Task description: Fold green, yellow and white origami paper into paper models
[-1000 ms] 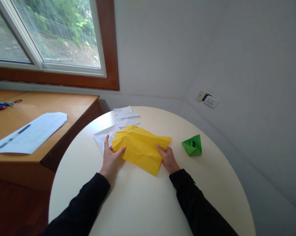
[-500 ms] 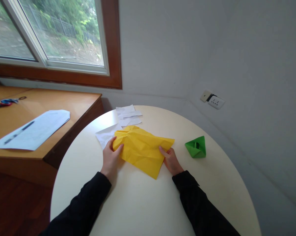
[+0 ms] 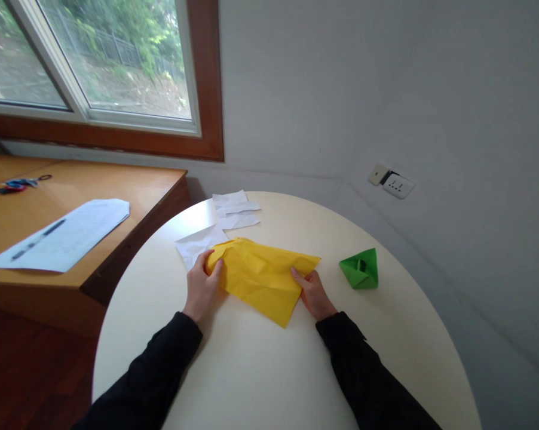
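Note:
A creased sheet of yellow paper [image 3: 260, 276] is held between my two hands over the round white table [image 3: 251, 370]. My left hand [image 3: 202, 283] pinches its left edge, thumb on top and the other fingers behind it. At the right side, my right hand [image 3: 313, 292] grips the sheet the same way, near its right corner. The lower corner of the paper hangs toward me. To the right of my right hand sits a folded green paper boat [image 3: 360, 270]. White paper pieces [image 3: 198, 243] lie just behind the sheet's left end.
More white paper strips [image 3: 236, 209] lie near the table's far edge. On the left, a wooden desk [image 3: 144, 179] holds papers [image 3: 81, 239], a pen [image 3: 39, 240] and scissors [image 3: 16, 186]. A wall with a socket [image 3: 398, 186] stands behind and to the right.
The far edge of the yellow paper has come down toward me and its top-left part has folded lower. Both hands keep their grip; the view has shifted slightly.

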`<state>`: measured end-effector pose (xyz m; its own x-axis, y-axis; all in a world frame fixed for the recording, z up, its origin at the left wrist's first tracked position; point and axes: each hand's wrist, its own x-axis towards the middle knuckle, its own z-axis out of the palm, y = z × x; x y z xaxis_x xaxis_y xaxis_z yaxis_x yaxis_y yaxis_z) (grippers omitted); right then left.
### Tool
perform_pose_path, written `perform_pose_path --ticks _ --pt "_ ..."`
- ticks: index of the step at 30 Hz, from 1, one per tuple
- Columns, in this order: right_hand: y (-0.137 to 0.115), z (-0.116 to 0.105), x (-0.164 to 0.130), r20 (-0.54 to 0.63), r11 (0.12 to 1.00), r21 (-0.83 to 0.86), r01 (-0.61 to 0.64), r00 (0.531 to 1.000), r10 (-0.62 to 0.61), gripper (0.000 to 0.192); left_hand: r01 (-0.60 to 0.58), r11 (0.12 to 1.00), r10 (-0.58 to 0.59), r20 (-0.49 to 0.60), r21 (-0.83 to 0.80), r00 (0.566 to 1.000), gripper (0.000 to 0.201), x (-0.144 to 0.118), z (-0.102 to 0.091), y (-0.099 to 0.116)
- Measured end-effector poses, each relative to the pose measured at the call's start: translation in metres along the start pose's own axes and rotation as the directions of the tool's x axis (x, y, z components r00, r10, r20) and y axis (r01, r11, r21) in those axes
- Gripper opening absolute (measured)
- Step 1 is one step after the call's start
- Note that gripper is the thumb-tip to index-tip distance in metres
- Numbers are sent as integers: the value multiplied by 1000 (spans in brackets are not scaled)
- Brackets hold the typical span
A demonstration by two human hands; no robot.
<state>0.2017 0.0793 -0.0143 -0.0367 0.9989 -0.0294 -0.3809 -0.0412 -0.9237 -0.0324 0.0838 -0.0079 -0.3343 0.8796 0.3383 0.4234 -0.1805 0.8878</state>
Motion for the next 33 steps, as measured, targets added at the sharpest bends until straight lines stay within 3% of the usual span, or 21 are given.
perform_pose_path --ticks 8,18,22,25,33 --pt "-5 -3 0 84 999 4 -51 995 51 36 -53 984 55 -5 169 998 34 3 -2 -2" --pt "-6 -5 1 109 998 6 -61 992 60 37 -76 981 79 -10 180 997 26 2 -3 2" --pt "-7 -4 0 135 998 -5 -56 989 56 38 -47 993 49 -23 106 999 25 2 -4 1" --pt "-8 -3 -1 133 998 -11 -64 989 65 37 4 999 -6 -53 -36 999 24 3 -3 -2" --pt "-9 -2 1 114 997 10 -80 990 78 36 135 950 -176 -124 -281 977 17 9 -1 -13"
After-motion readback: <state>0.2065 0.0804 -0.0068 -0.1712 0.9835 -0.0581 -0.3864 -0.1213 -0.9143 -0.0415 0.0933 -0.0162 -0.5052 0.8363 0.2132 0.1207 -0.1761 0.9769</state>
